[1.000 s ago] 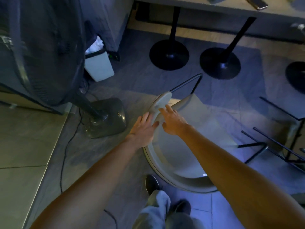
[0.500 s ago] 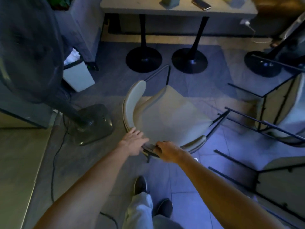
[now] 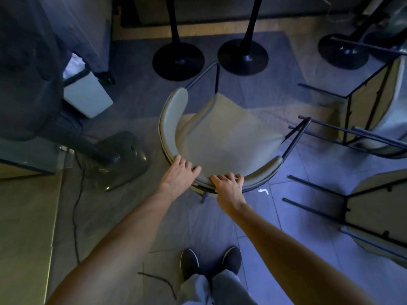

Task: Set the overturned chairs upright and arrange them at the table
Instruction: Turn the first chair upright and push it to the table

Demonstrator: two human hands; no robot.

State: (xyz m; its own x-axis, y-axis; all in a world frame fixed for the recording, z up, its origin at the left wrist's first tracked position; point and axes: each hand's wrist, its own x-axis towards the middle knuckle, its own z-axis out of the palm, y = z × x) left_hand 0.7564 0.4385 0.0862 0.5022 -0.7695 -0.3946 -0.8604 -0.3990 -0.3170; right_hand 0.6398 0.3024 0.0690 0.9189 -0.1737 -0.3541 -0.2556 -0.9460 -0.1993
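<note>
A grey padded chair (image 3: pixel 222 130) with a curved backrest and thin black legs stands upright on the floor in front of me, its seat facing the table legs. My left hand (image 3: pixel 179 176) rests on the backrest's near-left rim, fingers curled over it. My right hand (image 3: pixel 229 186) grips the backrest's near edge just to the right. Two more chairs lie overturned at the right: one (image 3: pixel 378 102) further back, one (image 3: pixel 378 214) nearer, their black legs pointing left.
Two black pedestal bases (image 3: pixel 178 60) (image 3: pixel 242 57) of the table stand beyond the chair, a third base (image 3: pixel 343 51) at the far right. A standing fan's base (image 3: pixel 119 159) and cable sit left, with a white bin (image 3: pixel 88 95) behind. My shoes (image 3: pixel 209 260) are below.
The chair has swung from lying tipped to standing upright. Both hands slid from the armrest end to the backrest's near rim. The view has tilted down.
</note>
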